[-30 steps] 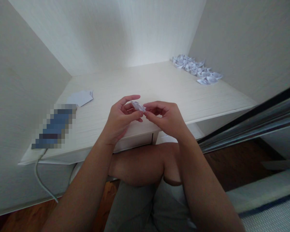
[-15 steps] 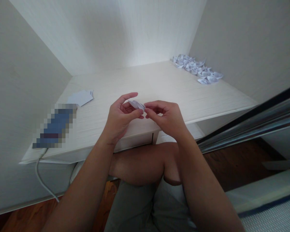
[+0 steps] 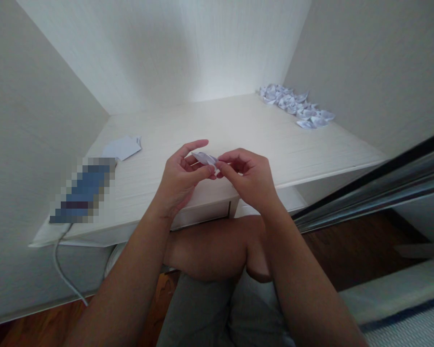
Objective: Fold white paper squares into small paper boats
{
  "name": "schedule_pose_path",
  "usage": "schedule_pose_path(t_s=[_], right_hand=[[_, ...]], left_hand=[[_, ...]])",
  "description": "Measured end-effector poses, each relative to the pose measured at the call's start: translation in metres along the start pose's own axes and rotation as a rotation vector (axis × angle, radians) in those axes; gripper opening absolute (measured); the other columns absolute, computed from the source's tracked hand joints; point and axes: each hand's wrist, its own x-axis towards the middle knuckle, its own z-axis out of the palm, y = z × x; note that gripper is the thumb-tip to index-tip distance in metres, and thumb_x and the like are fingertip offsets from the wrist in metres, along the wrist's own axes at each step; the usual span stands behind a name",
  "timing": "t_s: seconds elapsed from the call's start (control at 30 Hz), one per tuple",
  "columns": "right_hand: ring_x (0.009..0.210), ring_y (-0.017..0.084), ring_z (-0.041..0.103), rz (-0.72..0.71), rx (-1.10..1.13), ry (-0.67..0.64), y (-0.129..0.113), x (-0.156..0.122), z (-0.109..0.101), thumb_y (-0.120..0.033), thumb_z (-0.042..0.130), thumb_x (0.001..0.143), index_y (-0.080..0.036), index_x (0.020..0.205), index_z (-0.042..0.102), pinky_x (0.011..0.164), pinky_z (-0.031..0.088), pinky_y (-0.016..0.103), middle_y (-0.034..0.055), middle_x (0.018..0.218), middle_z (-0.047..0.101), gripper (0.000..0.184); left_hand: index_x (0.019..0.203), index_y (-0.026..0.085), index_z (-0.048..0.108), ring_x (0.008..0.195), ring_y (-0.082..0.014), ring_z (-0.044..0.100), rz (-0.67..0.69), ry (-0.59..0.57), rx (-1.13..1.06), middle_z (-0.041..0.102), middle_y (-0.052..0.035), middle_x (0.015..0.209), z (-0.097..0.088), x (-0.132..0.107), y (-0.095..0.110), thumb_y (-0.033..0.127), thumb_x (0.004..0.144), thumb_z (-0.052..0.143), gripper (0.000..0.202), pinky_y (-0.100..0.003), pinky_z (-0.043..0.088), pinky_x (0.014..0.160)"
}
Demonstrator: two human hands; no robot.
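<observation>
Between my two hands, above the desk's front edge, is a small folded white paper piece, pointed at its left end. My left hand pinches it from below with the thumb and curled fingers, while its index finger stretches out above. The thumb and index finger of my right hand grip the paper's right end. Part of the paper is hidden by the fingertips. Many similar folded white paper pieces lie heaped at the back right of the desk. A small stack of white paper sheets lies to the left.
The white desk stands against walls on three sides. A blurred-out blue object lies at its left end, with a white cable hanging below. A dark-edged panel slants in at the right. My legs are under the desk.
My right fingers have shifted slightly on the paper's right end. The whole view has moved a little; both hands keep their hold.
</observation>
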Motion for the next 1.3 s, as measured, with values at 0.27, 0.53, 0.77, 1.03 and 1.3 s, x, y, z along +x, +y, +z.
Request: schedule_pose_path(t_s=[0.27,0.53,0.77,1.03,1.3], right_hand=[[0.093,0.019,0.074,-0.114,-0.031,0.026,0.001,0.002,0.004,-0.025,0.075,0.093,-0.025,0.092,0.078,0.084,0.060,0.037,0.0030,0.102,0.081,0.004],[0.097,0.018,0.074,-0.113,0.052,-0.009,-0.004,0.001,0.003,-0.022,0.074,0.094,-0.024,0.093,0.079,0.089,0.060,0.036,0.0027,0.105,0.081,0.005],[0.079,0.014,0.070,0.118,0.244,-0.087,-0.004,0.003,0.000,-0.027,0.084,0.084,-0.020,0.101,0.077,0.078,0.059,0.032,0.0004,0.089,0.079,0.019],[0.072,0.009,0.060,0.152,0.420,-0.142,-0.004,0.002,-0.002,-0.021,0.084,0.084,-0.022,0.088,0.078,0.068,0.048,0.024,-0.0044,0.081,0.072,0.008],[0.071,0.009,0.059,0.206,0.558,-0.159,-0.004,0.000,-0.006,-0.021,0.086,0.080,-0.025,0.087,0.084,0.070,0.049,0.024,-0.0032,0.081,0.074,0.008]], left_hand=[[0.117,0.020,0.072,0.069,-0.0139,0.071,-0.034,-0.041,-0.039,0.078,0.0000,0.082,-0.004,0.001,0.001,0.015,0.062,0.095,0.060,-0.027,0.060,0.066],[0.116,0.020,0.073,0.067,-0.0123,0.069,-0.045,-0.049,-0.088,0.077,0.0000,0.079,-0.005,0.001,0.002,0.013,0.061,0.095,0.060,-0.025,0.059,0.064],[0.116,0.019,0.072,0.069,-0.0128,0.070,-0.051,-0.079,-0.091,0.077,-0.0005,0.083,-0.006,0.001,0.001,0.009,0.063,0.092,0.057,-0.024,0.059,0.063],[0.118,0.020,0.073,0.069,-0.0128,0.073,-0.069,-0.146,-0.141,0.080,-0.0010,0.085,-0.006,-0.002,0.003,0.007,0.064,0.095,0.060,-0.022,0.062,0.065],[0.104,0.018,0.079,0.065,-0.0115,0.075,-0.119,-0.109,-0.276,0.080,-0.0010,0.083,-0.007,-0.001,0.013,0.040,0.079,0.094,0.037,-0.019,0.065,0.062]])
